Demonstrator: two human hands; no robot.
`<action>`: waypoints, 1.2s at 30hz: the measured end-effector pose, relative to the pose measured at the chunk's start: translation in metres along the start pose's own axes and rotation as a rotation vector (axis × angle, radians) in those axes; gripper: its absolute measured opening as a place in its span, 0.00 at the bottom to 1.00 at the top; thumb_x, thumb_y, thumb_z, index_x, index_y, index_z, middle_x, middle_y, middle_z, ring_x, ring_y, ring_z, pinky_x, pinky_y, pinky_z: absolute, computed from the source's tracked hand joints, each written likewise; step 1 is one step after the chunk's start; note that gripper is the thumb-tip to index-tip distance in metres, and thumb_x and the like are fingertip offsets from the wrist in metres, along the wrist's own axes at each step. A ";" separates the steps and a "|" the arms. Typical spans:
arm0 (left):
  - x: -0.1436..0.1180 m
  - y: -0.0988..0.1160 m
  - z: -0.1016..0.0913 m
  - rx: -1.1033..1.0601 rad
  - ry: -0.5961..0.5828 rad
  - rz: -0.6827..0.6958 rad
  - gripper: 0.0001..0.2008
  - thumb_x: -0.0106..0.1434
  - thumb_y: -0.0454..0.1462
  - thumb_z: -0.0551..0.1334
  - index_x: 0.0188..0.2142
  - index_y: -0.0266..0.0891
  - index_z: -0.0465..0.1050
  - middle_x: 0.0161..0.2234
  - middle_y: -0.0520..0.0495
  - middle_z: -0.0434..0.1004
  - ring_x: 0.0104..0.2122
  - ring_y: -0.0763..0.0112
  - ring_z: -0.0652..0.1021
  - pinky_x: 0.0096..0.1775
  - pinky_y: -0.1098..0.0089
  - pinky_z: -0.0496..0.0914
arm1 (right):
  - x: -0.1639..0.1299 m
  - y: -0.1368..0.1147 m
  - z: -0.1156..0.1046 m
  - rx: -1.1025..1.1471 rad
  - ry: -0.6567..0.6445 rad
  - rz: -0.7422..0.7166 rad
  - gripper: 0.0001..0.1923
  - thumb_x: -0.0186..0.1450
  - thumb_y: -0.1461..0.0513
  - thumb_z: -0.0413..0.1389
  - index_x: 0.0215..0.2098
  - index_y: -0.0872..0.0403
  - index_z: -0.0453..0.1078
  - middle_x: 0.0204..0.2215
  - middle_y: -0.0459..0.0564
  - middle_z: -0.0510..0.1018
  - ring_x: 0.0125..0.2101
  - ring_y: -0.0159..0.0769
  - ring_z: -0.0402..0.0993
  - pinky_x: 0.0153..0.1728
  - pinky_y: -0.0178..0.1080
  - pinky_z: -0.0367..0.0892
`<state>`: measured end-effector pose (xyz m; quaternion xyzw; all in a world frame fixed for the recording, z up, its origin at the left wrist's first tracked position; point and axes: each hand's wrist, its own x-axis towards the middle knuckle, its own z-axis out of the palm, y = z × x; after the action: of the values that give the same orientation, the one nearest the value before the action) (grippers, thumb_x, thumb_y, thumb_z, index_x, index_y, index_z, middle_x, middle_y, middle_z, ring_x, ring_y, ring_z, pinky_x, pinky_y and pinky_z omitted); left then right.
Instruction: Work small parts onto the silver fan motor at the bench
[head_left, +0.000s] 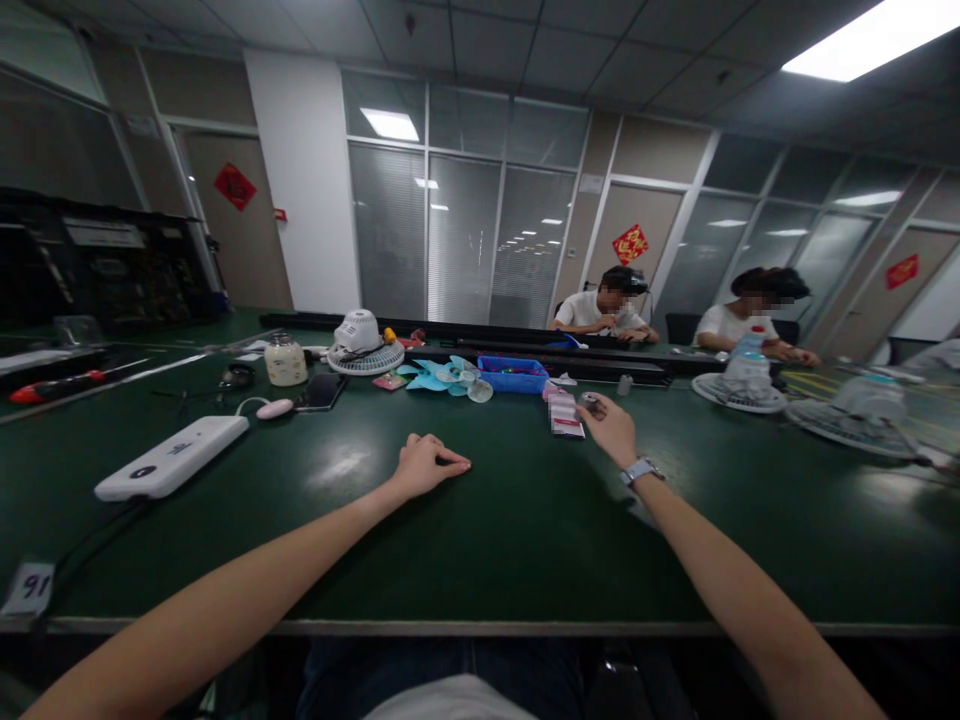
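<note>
The right hand (611, 428) reaches far across the table with a watch (642, 470) on its wrist, its fingertips pinched narrowly around a small dark object (591, 402) too small to identify. Just left of that hand, touching or nearly touching it, lies a small stack of pink-and-white packets (564, 415). The left hand (424, 465) rests on the tabletop well apart from the right, fingers curled loosely inward and holding nothing, its forefinger stretched toward the right.

Both forearms lie over a wide dark green table (487, 540) with a pale edge along its near side. Farther off, left of centre, sit pale blue fan blades (442, 376), a blue plastic tray (513, 374) and a white fan motor on its round grille (364, 345). To the left of these stand a cream jar (286, 361), a black phone (321, 392) and a pink oval piece (274, 408). A long white device (172, 456) lies near the left, and a label marked 91 (28, 587) sits at the near left corner.

At the far right two people (675, 310) sit working, with fan grilles (739, 392) before them. The room has glass partition walls with blinds, red paper decorations (630, 244) on the doors, and ceiling light panels (874, 38).
</note>
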<state>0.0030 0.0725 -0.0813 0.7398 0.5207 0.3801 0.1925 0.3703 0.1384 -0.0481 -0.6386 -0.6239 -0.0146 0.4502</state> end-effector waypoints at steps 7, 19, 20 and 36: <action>0.002 0.001 0.001 -0.008 0.034 0.003 0.15 0.56 0.51 0.64 0.37 0.51 0.83 0.33 0.47 0.80 0.39 0.57 0.73 0.46 0.62 0.63 | 0.023 0.067 -0.016 -0.283 0.046 0.182 0.22 0.63 0.51 0.55 0.52 0.50 0.72 0.42 0.55 0.81 0.42 0.47 0.77 0.38 0.41 0.68; 0.004 0.005 -0.001 -0.098 0.165 -0.169 0.22 0.63 0.43 0.49 0.38 0.38 0.80 0.32 0.46 0.80 0.37 0.60 0.78 0.39 0.67 0.69 | 0.011 0.035 -0.004 -0.340 0.171 0.026 0.35 0.65 0.54 0.54 0.66 0.59 0.53 0.62 0.67 0.62 0.60 0.54 0.61 0.57 0.55 0.54; 0.004 0.006 -0.001 -0.101 0.174 -0.179 0.21 0.63 0.43 0.49 0.38 0.38 0.80 0.32 0.46 0.80 0.37 0.61 0.78 0.39 0.67 0.69 | 0.002 0.016 0.000 -0.311 0.169 -0.096 0.33 0.65 0.54 0.53 0.65 0.59 0.55 0.63 0.65 0.61 0.61 0.52 0.60 0.58 0.55 0.53; 0.004 0.005 0.000 -0.132 0.167 -0.138 0.21 0.61 0.44 0.49 0.34 0.38 0.79 0.32 0.46 0.80 0.36 0.61 0.78 0.38 0.67 0.68 | -0.113 -0.131 0.051 0.049 -0.558 -0.730 0.12 0.68 0.59 0.55 0.48 0.46 0.76 0.44 0.46 0.82 0.46 0.38 0.76 0.48 0.42 0.66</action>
<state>0.0070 0.0741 -0.0767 0.6537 0.5583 0.4599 0.2225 0.2112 0.0560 -0.0708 -0.3457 -0.9056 0.0148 0.2453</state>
